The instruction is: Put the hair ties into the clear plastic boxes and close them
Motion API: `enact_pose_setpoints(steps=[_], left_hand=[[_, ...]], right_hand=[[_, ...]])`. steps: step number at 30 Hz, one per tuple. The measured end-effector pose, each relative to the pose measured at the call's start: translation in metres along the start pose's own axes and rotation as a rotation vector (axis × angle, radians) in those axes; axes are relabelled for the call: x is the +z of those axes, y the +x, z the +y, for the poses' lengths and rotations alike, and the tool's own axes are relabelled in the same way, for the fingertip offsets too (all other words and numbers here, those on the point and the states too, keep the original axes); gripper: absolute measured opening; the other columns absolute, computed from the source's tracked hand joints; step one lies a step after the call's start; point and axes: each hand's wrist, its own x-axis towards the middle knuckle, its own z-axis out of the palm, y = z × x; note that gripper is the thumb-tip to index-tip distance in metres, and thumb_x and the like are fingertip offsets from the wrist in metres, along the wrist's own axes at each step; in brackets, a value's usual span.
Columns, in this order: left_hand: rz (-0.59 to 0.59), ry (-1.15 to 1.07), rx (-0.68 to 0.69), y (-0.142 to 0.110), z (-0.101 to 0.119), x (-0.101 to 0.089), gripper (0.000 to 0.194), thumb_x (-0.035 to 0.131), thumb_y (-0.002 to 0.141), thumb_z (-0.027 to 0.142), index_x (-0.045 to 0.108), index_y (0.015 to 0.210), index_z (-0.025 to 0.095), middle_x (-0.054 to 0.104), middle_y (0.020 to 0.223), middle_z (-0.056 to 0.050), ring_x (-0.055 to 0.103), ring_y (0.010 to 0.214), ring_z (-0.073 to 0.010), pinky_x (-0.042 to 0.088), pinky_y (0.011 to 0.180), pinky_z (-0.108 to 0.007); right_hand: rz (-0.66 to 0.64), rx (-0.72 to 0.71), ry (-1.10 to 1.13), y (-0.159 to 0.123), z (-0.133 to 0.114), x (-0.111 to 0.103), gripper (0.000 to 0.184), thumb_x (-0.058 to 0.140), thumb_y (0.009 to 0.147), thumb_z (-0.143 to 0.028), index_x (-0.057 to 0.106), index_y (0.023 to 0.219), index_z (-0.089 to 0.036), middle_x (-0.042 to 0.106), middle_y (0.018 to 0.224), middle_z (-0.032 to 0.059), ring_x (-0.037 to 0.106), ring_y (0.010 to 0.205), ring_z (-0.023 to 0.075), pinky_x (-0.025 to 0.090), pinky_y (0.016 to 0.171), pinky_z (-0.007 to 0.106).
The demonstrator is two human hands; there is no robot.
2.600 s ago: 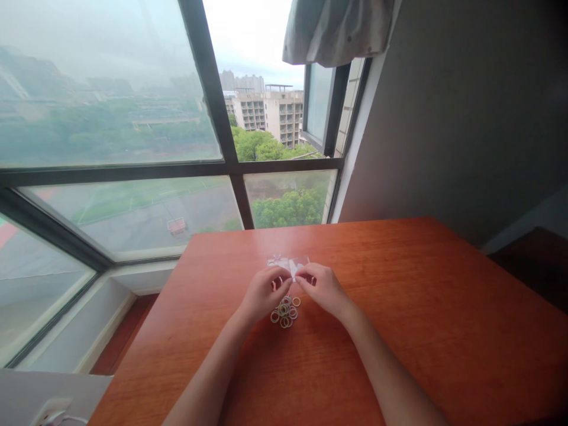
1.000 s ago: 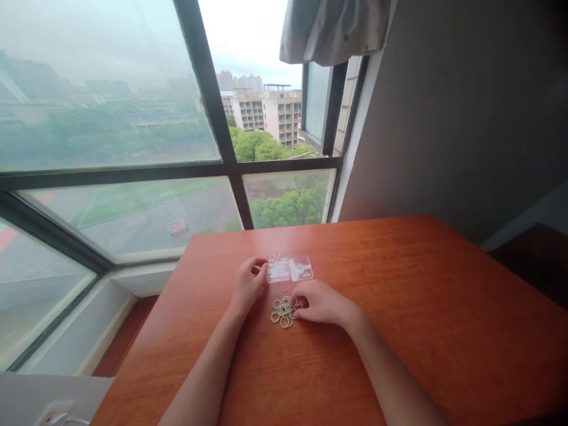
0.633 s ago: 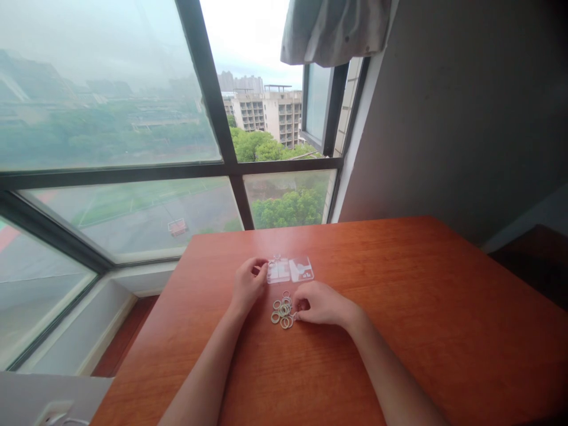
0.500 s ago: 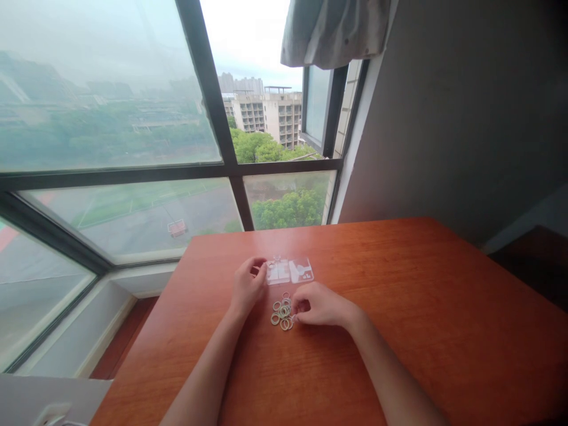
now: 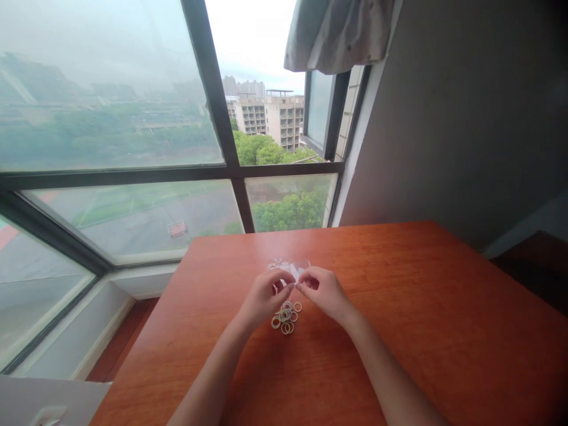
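A small heap of pale rings (image 5: 284,316) lies on the reddish wooden table (image 5: 399,331). My left hand (image 5: 265,296) and my right hand (image 5: 323,291) meet just above the heap, fingertips pinched together on something tiny that I cannot make out. Behind the hands lies a clear plastic case (image 5: 290,267), partly hidden by my fingers.
A large window (image 5: 133,148) with a dark frame runs along the far and left sides. A grey wall (image 5: 465,118) stands on the right, with a rolled curtain (image 5: 337,32) above. The table's left edge drops to a white sill (image 5: 110,296).
My right hand has left the ring heap and risen. My left hand has come off the clear case. Both now pinch together over the rings.
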Motion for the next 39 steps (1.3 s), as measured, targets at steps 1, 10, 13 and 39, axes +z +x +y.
enact_pose_setpoints(steps=[1,10,13,39], left_hand=[[0.007,0.004,-0.002,0.000,0.000,0.000,0.017,0.056,0.085,0.030,0.067,0.086,0.017,0.065,0.075,-0.003,0.053,0.057,-0.0099,0.041,0.052,-0.020],[0.075,0.089,0.005,0.002,-0.012,0.000,0.013,0.056,0.083,0.026,0.066,0.079,0.018,0.064,0.072,-0.001,0.054,0.061,-0.0109,0.042,0.056,-0.021],[0.244,0.155,-0.021,0.005,-0.023,-0.004,0.014,0.056,0.082,0.029,0.066,0.081,0.018,0.065,0.075,-0.002,0.053,0.062,-0.0120,0.043,0.057,-0.022],[0.455,0.217,-0.175,0.012,-0.063,-0.016,0.020,0.054,0.079,0.031,0.067,0.087,0.017,0.067,0.081,-0.003,0.056,0.061,-0.0132,0.045,0.059,-0.024]], right_hand=[[-0.001,0.003,0.004,0.000,-0.001,0.000,0.005,0.066,0.078,-0.022,0.066,0.075,-0.018,0.060,0.067,-0.0010,0.050,0.060,0.0113,0.039,0.056,0.021],[0.010,0.027,0.042,0.000,0.001,0.002,0.008,0.067,0.077,-0.024,0.068,0.082,-0.019,0.057,0.064,-0.0028,0.050,0.059,0.0109,0.039,0.057,0.021],[0.026,0.030,0.017,0.000,0.005,0.003,0.010,0.066,0.077,-0.022,0.069,0.086,-0.019,0.057,0.065,-0.0031,0.051,0.059,0.0109,0.040,0.059,0.021],[-0.382,0.017,-0.086,-0.009,0.003,0.004,0.015,0.061,0.071,-0.010,0.072,0.075,-0.020,0.063,0.067,-0.0024,0.053,0.061,0.0100,0.037,0.057,0.019]])
